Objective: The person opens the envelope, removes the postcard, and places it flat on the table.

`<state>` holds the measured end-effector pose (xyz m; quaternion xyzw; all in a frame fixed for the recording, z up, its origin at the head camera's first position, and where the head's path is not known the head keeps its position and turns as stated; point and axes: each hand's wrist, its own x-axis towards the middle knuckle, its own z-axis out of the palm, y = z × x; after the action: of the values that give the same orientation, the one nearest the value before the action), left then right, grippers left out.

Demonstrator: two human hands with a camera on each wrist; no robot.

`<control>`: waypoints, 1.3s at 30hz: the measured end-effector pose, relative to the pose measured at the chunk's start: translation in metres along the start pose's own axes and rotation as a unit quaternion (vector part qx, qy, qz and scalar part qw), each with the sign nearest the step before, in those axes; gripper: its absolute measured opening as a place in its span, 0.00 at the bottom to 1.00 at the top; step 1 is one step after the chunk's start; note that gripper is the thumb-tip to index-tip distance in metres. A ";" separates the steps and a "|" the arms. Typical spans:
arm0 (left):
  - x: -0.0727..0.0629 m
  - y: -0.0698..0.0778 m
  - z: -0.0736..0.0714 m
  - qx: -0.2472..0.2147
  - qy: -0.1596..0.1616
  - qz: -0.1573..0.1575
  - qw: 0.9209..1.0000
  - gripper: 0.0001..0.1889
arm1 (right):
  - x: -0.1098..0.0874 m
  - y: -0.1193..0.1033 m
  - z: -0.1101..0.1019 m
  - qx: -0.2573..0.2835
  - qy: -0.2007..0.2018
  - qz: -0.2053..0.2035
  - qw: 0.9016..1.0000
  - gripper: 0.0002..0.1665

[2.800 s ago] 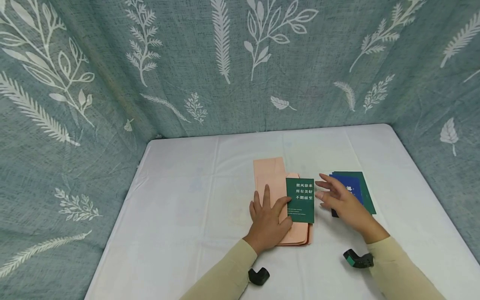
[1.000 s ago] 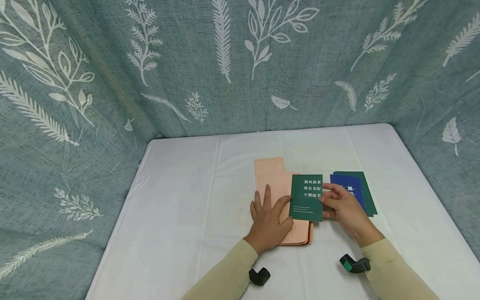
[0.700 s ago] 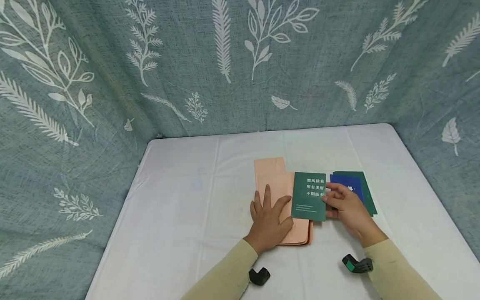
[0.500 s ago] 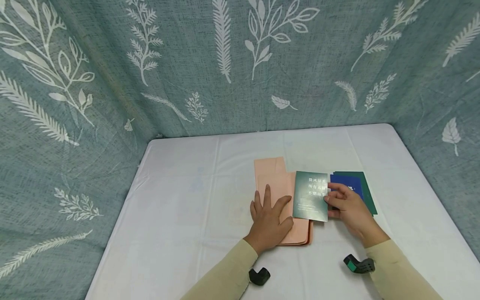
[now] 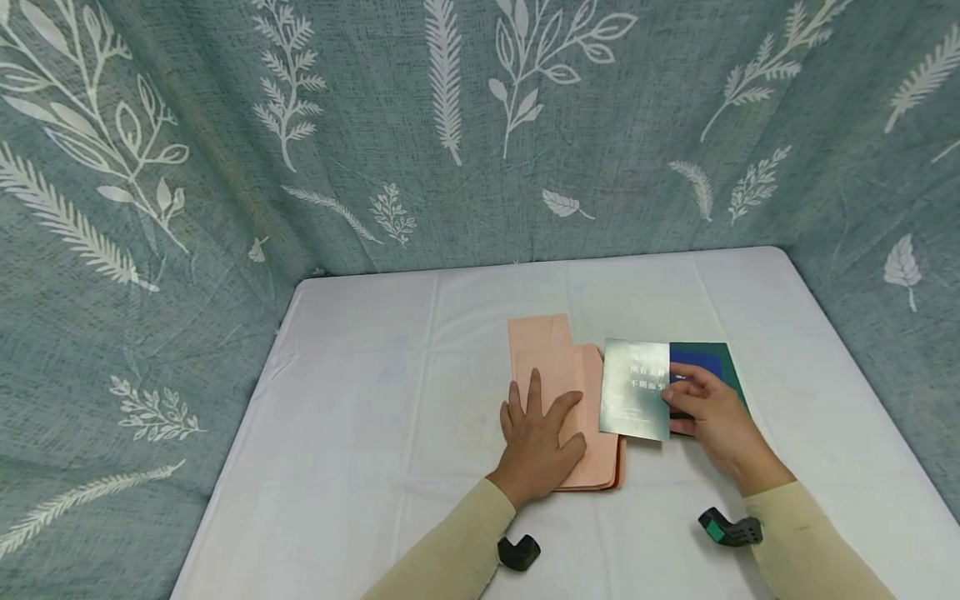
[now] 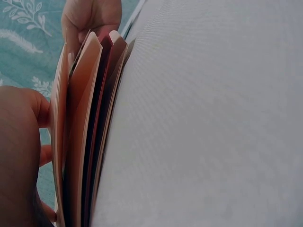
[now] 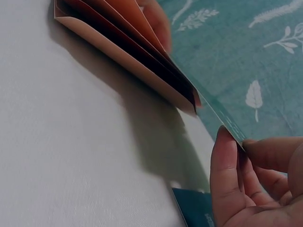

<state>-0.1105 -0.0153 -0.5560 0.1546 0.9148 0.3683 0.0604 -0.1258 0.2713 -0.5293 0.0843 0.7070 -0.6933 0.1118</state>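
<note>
My left hand [image 5: 538, 446] lies with spread fingers on a peach-coloured paper folder [image 5: 551, 362], whose long flap points to the far side. Several peach and dark red layers of the folder [image 6: 85, 118] fan apart in the left wrist view. My right hand [image 5: 712, 421] pinches the right edge of a green card [image 5: 630, 396] with white lettering between thumb and fingers. Glare pales the card's face. Seen nearly edge-on in the right wrist view, the card [image 7: 213, 109] is raised off the table. Its left edge overlaps the folder's right side in the head view.
A blue card [image 5: 705, 361] lies on a larger green card [image 5: 732, 379] at the right, partly covered by my right hand and the held card. White cloth covers the table [image 5: 360, 417]. A leaf-patterned curtain [image 5: 480, 200] hangs behind it and at both sides.
My right hand took hold of the green card's edge and drew it right, partly off the folder; it tilted and its face caught the light. My left hand stayed on the folder.
</note>
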 end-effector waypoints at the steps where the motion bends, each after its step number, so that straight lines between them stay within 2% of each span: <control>1: 0.000 0.000 0.000 0.000 0.000 0.000 1.000 0.33 | 0.000 0.000 -0.001 -0.001 0.002 0.000 1.000 0.36; 9: 0.002 -0.001 0.001 0.004 0.005 0.001 1.000 0.33 | -0.003 0.000 -0.011 -0.015 0.018 0.003 1.000 0.37; 18: 0.002 -0.001 0.002 0.001 0.002 0.000 1.000 0.33 | -0.005 0.003 -0.030 0.001 0.037 -0.011 0.999 0.38; 31: 0.002 0.000 0.001 -0.002 0.001 0.002 1.000 0.33 | -0.009 0.004 -0.050 0.005 0.059 -0.027 0.998 0.34; 36: 0.003 0.000 0.001 0.004 0.000 0.000 1.000 0.33 | -0.009 0.005 -0.055 -0.013 0.075 -0.018 0.997 0.34; 39: 0.003 0.000 0.001 0.006 -0.001 -0.001 1.000 0.33 | -0.009 0.006 -0.056 -0.049 0.080 -0.011 0.996 0.35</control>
<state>-0.1128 -0.0136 -0.5563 0.1546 0.9171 0.3623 0.0609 -0.1181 0.3281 -0.5319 0.1261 0.7475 -0.6501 0.0516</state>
